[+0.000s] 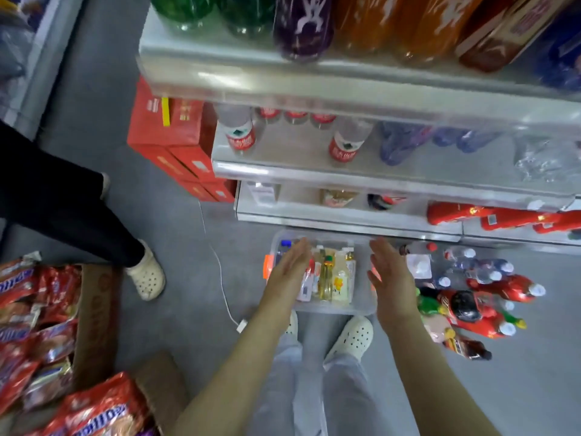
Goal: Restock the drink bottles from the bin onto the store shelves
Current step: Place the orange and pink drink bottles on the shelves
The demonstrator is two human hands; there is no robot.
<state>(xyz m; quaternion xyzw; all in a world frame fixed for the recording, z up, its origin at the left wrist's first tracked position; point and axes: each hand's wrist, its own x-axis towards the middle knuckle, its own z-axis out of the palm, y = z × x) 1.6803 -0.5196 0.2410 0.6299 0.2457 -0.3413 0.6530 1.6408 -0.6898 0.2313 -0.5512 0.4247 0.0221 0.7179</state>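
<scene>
A clear plastic bin (361, 306) sits on the floor at the foot of the shelves, just ahead of my feet. Several drink bottles (328, 278) lie packed in it, among them a yellow one and a blue-capped one. My left hand (290, 267) hovers flat over the bin's left side, fingers extended, holding nothing. My right hand (390, 272) is held over the bin's right edge, also flat with nothing in it. The white store shelves (314, 166) rise ahead, with red-labelled water bottles (344, 143) on the middle shelf and large coloured soda bottles (303, 26) on the top one.
More bottles (471, 297) lie loose on the floor right of the bin. Red cartons (176, 143) are stacked at the shelf's left end. Another person's leg and white clog (146, 275) stand at left. Snack bags in cardboard boxes (47, 325) fill the lower left. A white cable (221, 278) crosses the floor.
</scene>
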